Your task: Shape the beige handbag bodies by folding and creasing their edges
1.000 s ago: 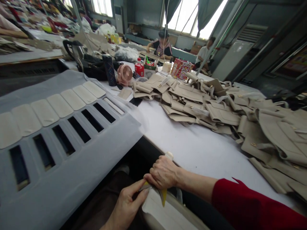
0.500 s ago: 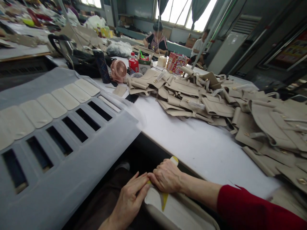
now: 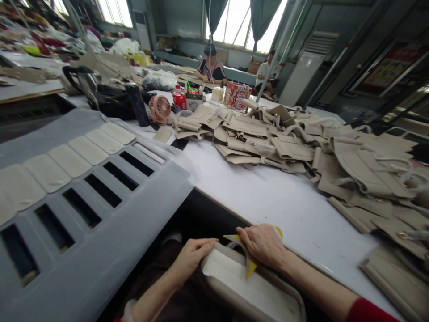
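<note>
A beige box-shaped bag piece with a pale inner face lies tilted over my lap. My left hand is closed on its far left corner, thumb and fingers pinching the edge. My right hand is wrapped round the handle of a yellow-and-white scraper-like tool. The tool's wide head flares out just above the bag piece's far edge, and its yellow handle end shows beyond my knuckles. Its exact kind is partly hidden by my fingers.
Beige bag parts are heaped on the white table. On the left, a grey-covered surface has dark slots and a row of pale panels. A pink fan and red bottle stand behind. Two people sit farther back.
My right hand has moved right with the yellow tool, off the bag piece's corner. My left hand now pinches that corner. The view has shifted slightly.
</note>
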Demonstrator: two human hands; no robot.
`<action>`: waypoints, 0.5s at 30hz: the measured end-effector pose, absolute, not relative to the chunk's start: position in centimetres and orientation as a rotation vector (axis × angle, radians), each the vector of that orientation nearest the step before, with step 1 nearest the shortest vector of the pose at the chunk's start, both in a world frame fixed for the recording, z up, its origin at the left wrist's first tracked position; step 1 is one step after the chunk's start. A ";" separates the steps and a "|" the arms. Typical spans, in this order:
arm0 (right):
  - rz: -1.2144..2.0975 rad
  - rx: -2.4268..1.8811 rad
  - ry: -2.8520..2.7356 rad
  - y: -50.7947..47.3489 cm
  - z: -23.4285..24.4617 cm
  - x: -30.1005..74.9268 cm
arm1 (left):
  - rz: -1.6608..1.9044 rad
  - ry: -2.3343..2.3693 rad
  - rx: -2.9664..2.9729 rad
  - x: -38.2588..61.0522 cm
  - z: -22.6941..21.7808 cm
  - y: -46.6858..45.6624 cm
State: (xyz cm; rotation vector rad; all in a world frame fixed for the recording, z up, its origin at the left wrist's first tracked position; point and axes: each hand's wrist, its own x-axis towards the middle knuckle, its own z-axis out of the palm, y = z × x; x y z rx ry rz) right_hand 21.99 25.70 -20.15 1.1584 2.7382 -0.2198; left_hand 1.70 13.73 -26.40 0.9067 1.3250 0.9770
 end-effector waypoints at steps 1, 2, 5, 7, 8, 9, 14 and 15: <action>-0.240 1.251 2.701 25.7 -20.0 22.7 | 0.968 1.347 0.942 1.7 -26.3 13.7; -0.267 1.344 2.660 25.8 -19.8 23.2 | 0.966 1.366 0.978 1.7 -26.2 13.7; -0.422 1.604 2.529 26.3 -19.0 24.7 | 0.964 1.378 1.050 1.8 -25.5 13.7; -0.607 1.719 2.458 26.4 -18.4 25.8 | 0.951 1.374 1.045 2.0 -25.1 13.6; -0.710 1.755 2.433 26.3 -18.0 26.4 | 0.943 1.372 1.033 2.0 -25.0 13.6; -0.808 1.773 2.415 25.9 -17.7 27.1 | 0.934 1.369 1.018 2.0 -24.9 13.7; -1.517 1.926 2.261 21.6 -17.0 30.3 | 0.902 1.328 0.985 1.6 -25.1 14.1; -1.682 1.985 2.184 20.4 -16.9 30.6 | 0.894 1.314 0.981 1.4 -25.2 14.2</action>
